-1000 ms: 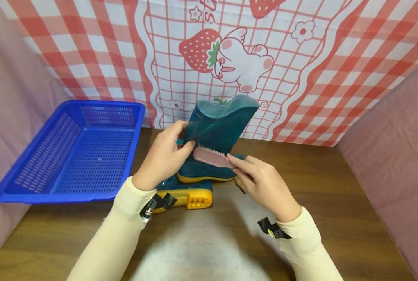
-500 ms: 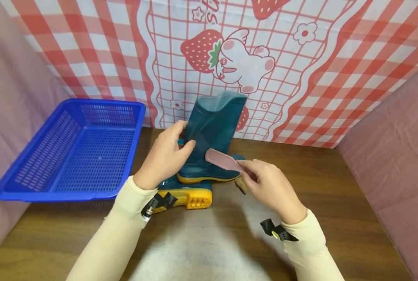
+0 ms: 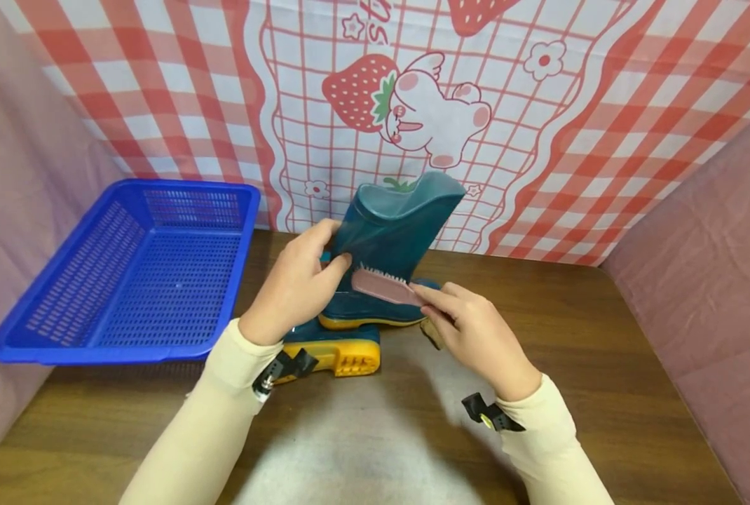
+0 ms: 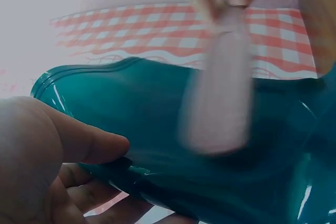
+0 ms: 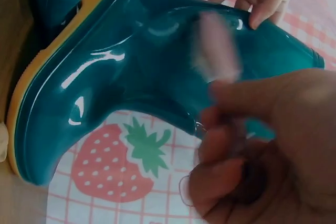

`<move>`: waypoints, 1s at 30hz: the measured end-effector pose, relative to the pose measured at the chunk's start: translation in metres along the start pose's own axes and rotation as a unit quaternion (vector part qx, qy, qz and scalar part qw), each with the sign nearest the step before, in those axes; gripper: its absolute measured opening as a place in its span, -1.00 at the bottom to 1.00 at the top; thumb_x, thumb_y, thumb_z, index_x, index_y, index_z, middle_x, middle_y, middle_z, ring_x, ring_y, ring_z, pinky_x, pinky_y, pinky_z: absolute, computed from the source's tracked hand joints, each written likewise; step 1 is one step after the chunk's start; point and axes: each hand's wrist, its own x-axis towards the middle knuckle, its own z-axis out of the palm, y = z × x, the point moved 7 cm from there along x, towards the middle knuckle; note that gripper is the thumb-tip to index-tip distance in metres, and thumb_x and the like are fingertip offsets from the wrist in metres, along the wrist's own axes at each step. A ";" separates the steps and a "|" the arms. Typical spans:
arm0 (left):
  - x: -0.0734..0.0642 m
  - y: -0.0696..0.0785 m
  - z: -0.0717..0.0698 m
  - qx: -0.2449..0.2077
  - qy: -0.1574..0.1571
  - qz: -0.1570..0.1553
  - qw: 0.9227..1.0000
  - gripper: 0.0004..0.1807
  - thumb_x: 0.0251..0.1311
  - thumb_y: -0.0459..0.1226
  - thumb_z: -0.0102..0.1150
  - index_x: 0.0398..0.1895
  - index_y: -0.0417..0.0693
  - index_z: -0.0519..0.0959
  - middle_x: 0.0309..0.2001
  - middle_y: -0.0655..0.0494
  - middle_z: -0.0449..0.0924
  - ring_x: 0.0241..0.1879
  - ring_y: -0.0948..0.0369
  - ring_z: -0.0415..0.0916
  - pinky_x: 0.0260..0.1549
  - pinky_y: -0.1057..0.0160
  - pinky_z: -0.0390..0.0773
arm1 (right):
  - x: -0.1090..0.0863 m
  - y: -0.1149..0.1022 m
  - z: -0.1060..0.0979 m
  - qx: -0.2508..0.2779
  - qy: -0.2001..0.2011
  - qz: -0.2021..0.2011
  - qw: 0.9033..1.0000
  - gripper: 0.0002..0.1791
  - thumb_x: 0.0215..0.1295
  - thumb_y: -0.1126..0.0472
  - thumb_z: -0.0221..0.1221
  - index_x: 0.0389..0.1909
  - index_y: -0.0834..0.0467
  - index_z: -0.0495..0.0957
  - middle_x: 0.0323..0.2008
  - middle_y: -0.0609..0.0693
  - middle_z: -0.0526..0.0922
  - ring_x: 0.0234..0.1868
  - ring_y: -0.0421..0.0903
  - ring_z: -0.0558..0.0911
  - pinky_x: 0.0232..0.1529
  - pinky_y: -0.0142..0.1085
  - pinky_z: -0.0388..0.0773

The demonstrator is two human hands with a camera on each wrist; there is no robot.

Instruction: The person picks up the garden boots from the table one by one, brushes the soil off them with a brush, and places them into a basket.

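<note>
A teal rain boot (image 3: 390, 235) with a yellow sole stands upright on the table, its open top toward the patterned cloth. My left hand (image 3: 296, 280) grips the back of its shaft, thumb on the near side and fingers behind. With my right hand (image 3: 476, 337) I pinch the handle of a pink brush (image 3: 381, 286), its bristles against the lower shaft. In the left wrist view the brush (image 4: 220, 98) is blurred over the teal surface. A second boot (image 3: 333, 354) lies on its side in front, yellow sole showing, partly behind my left wrist.
At the left stands a blue plastic basket (image 3: 223, 337) with perforated walls. A small brownish object (image 3: 432, 333) lies by the standing boot's toe, partly hidden. A red-and-white checked cloth (image 3: 192, 105) hangs close behind the boot, and pink cloth (image 3: 709, 231) bounds the right side.
The brush moved right and off toward the boot's front half a second ago, then back left onto the shaft. The boot's top swung left, then right again. My left hand kept its grip.
</note>
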 end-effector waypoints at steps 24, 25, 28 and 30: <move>0.001 0.004 0.001 0.031 -0.002 0.033 0.999 -0.73 0.51 -0.32 0.10 0.21 -0.06 0.51 0.01 0.06 0.61 -0.04 0.12 0.56 -0.03 0.00 0.57 | 0.002 -0.001 -0.002 0.034 0.032 0.000 0.999 -0.64 0.33 0.28 0.38 0.13 0.09 0.73 -0.51 -0.18 0.42 -0.52 -0.27 0.33 -0.52 -0.39 0.28; 0.001 0.003 0.002 0.032 -0.002 0.033 0.999 -0.73 0.51 -0.33 0.09 0.20 -0.07 0.51 0.01 0.05 0.61 -0.05 0.12 0.56 -0.03 0.00 0.57 | 0.002 0.002 -0.001 0.029 0.030 0.019 0.999 -0.65 0.33 0.28 0.38 0.12 0.10 0.73 -0.50 -0.17 0.47 -0.52 -0.25 0.35 -0.52 -0.38 0.29; 0.001 0.001 0.001 0.033 0.003 0.028 0.999 -0.73 0.50 -0.32 0.13 0.19 -0.07 0.50 -0.02 0.04 0.61 -0.13 0.11 0.54 -0.09 0.04 0.58 | 0.000 0.015 -0.001 0.013 0.018 0.083 0.996 -0.71 0.34 0.30 0.36 0.07 0.14 0.75 -0.43 -0.11 0.62 -0.49 -0.19 0.45 -0.47 -0.31 0.39; 0.001 -0.001 0.000 0.029 0.005 0.018 0.999 -0.71 0.48 -0.29 0.18 0.20 -0.06 0.50 -0.05 0.05 0.60 -0.24 0.10 0.50 -0.19 0.08 0.58 | -0.001 0.023 0.001 0.005 0.000 0.121 0.993 -0.74 0.36 0.31 0.34 0.05 0.17 0.75 -0.38 -0.05 0.70 -0.46 -0.14 0.50 -0.41 -0.24 0.45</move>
